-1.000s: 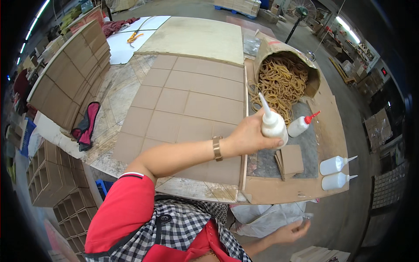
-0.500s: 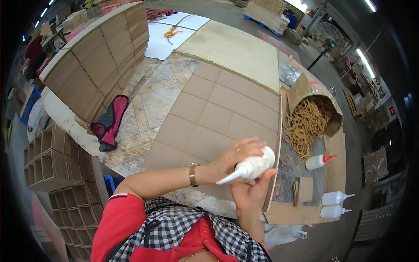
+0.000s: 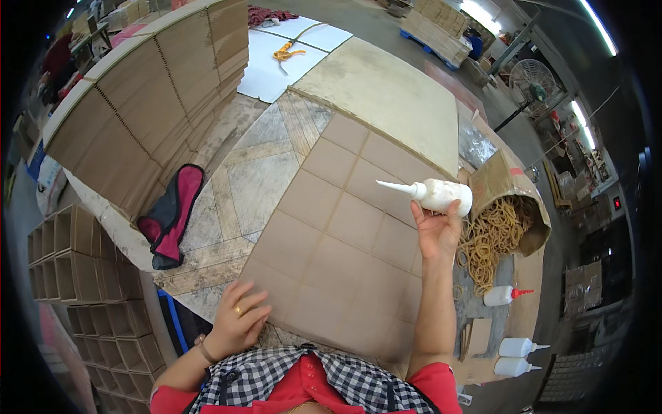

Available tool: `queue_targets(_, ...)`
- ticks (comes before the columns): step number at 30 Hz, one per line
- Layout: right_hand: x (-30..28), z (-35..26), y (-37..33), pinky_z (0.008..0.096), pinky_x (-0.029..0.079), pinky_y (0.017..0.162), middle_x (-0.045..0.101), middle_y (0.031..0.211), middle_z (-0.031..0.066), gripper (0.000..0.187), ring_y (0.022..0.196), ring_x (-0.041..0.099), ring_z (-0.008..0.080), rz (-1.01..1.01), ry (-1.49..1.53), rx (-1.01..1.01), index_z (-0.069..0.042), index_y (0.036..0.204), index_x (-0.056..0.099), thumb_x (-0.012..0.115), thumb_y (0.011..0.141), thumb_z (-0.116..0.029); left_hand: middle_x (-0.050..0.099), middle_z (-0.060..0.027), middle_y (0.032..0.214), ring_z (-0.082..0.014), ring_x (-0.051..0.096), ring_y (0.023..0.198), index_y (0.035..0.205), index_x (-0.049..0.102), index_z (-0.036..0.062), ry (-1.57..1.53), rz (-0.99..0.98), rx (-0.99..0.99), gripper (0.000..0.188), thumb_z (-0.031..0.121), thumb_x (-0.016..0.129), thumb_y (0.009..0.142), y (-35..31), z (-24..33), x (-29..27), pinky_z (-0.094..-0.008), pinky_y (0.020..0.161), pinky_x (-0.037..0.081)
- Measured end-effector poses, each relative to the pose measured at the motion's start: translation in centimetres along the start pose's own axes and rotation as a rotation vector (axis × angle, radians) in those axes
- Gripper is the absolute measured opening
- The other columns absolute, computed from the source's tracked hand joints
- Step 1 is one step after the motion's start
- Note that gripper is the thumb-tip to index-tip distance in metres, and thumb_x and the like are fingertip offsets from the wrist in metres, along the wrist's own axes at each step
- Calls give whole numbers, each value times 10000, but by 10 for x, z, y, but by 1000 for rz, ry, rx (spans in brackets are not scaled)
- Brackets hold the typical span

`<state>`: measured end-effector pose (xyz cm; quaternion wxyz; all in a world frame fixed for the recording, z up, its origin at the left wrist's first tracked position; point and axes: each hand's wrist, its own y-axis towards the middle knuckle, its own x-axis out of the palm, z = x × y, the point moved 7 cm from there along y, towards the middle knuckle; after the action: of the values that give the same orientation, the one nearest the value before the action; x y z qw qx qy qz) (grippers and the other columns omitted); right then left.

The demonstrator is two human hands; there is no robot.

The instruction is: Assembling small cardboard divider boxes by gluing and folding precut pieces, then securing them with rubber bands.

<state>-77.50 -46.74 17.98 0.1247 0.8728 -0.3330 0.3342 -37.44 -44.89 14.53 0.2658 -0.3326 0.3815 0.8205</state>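
My right hand (image 3: 437,234) grips a white squeeze bottle (image 3: 441,196) with a long tapered nozzle. The bottle is tipped on its side above the board, nozzle pointing left. Beneath it lies a flat brown cardboard panel (image 3: 334,279), crossed by lines of tan glue-like marks that divide it into rectangles. My left hand (image 3: 239,317) is at the panel's near left corner, holding nothing, its fingers loosely apart and touching or just over the edge; exact contact cannot be made out.
Tall stacked cardboard (image 3: 152,103) stands at left beside a pink and grey cloth sleeve (image 3: 181,214). Rubber bands (image 3: 493,241) spill from a box (image 3: 527,207) at right, near a red-tipped bottle (image 3: 498,296) and two white bottles (image 3: 514,347). Cardboard partitions (image 3: 103,276) are stacked lower left.
My hands have parted. The right hand has carried the bottle up and away over the panel, while the left hand has let go of it and moved to the panel's near left corner.
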Motion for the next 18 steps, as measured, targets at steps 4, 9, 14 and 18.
queue_targets(4,4,18,48,546,452,937,425,1309,114,662,1199,440,291,46,13,-42,-108,1317,376,708,812,-379,597,-64,1167,-326,493,1171,989,645,138,89,-34,-31,326,241,759,702,-20,-3,14,-522,1001,361)
queue_targets(9,25,36,120,474,509,850,507,1216,90,553,1126,514,252,39,-201,-202,-102,1253,423,726,815,-250,564,-23,1236,-296,464,1218,1013,640,181,195,-114,37,411,425,756,704,-19,-3,23,-511,1025,346)
queue_targets(14,54,67,184,343,521,771,557,1117,52,427,1014,561,148,18,-444,-308,-84,1161,487,719,813,-167,567,1,1240,-278,488,1203,1025,621,214,229,-130,45,426,478,742,714,-22,-6,29,-498,1027,357)
queue_targets(18,84,96,212,317,476,849,547,1130,76,530,1005,552,160,-102,-380,-444,-34,1201,444,749,777,-124,564,22,1247,-267,493,1201,1059,599,249,233,-138,15,447,514,726,722,-26,-9,31,-494,1025,364)
